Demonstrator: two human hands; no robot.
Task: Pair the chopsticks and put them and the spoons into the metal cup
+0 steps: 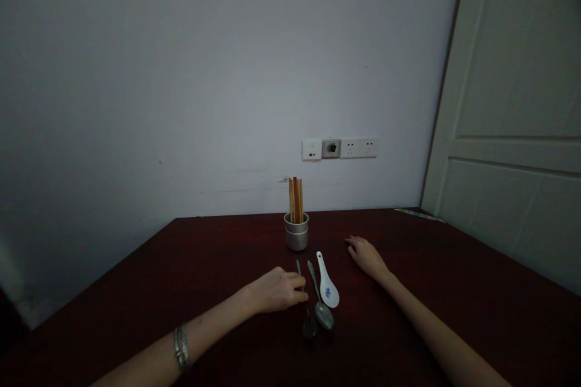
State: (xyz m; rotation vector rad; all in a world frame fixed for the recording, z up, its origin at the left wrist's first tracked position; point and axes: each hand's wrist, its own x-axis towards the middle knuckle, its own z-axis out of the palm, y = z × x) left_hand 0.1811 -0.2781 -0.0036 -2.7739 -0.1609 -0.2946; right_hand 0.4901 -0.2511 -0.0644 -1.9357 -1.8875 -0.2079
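Observation:
My left hand, with its fingers closed, grips the middle of a metal spoon. The handle tip shows above my fingers and the dark bowl below them. Just to the right lies a second metal spoon, its bowl toward me. A white soup spoon with a blue mark in its bowl lies beside that one, partly against it. My right hand rests palm down on the table, fingers stretched out and holding nothing. Behind the spoons stands a metal cup with several wooden chopsticks upright in it.
The dark red table reaches back to a pale wall. Sockets and a switch sit on the wall above its far edge. A white panelled door stands on the right, near a thin strip on the table's edge.

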